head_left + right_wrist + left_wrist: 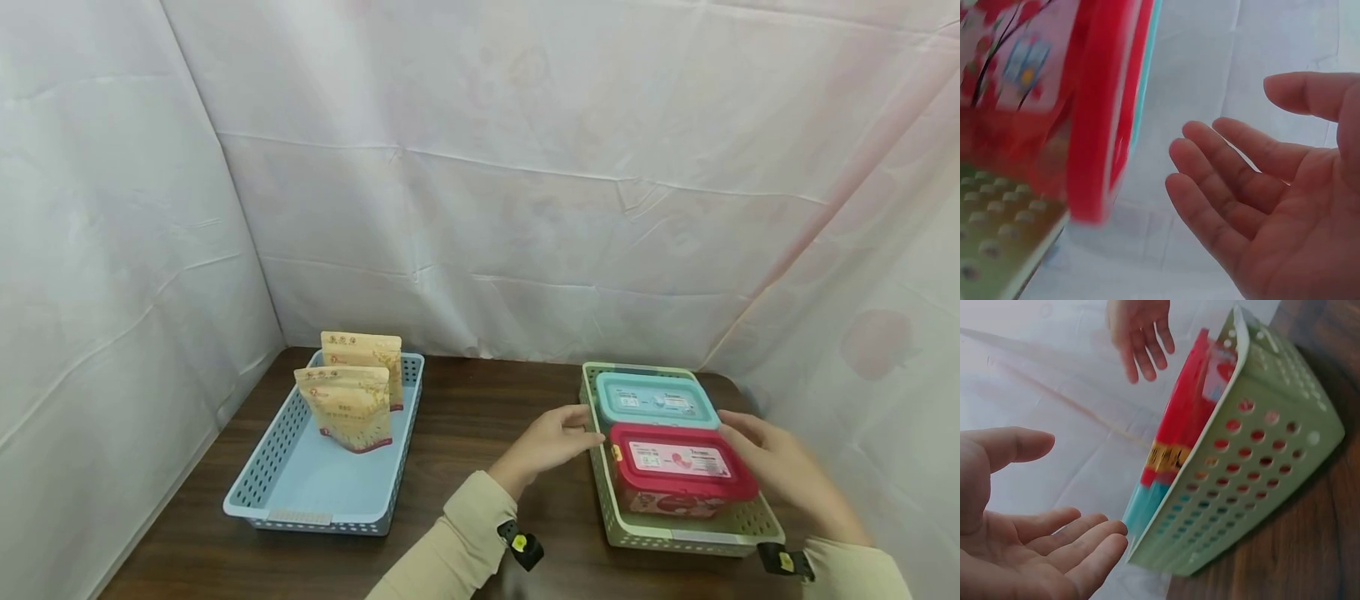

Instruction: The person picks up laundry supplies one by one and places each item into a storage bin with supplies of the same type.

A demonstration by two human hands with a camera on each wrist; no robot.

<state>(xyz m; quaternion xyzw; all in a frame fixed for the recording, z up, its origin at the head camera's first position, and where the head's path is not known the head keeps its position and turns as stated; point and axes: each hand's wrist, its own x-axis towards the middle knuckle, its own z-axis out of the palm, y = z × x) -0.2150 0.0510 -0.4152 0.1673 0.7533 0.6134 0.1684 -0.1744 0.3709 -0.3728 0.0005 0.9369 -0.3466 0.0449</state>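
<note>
A green basket (611,512) on the right of the table holds two lidded tubs. The red-lidded tub (678,467) sits in front, and the turquoise-lidded tub (656,400) lies behind it. My left hand (551,442) is at the basket's left side, fingers spread and relaxed, nothing in them. On the other side, my right hand (776,458) hovers by the right edge of the tubs with its palm turned toward them. In the right wrist view, a gap shows between the right fingers (1210,206) and the red lid (1094,125).
A blue basket (330,487) stands on the left of the dark wooden table (480,400), with two upright yellow pouches (348,408) in its back half. Pale cloth walls (480,208) enclose the table at the back and sides.
</note>
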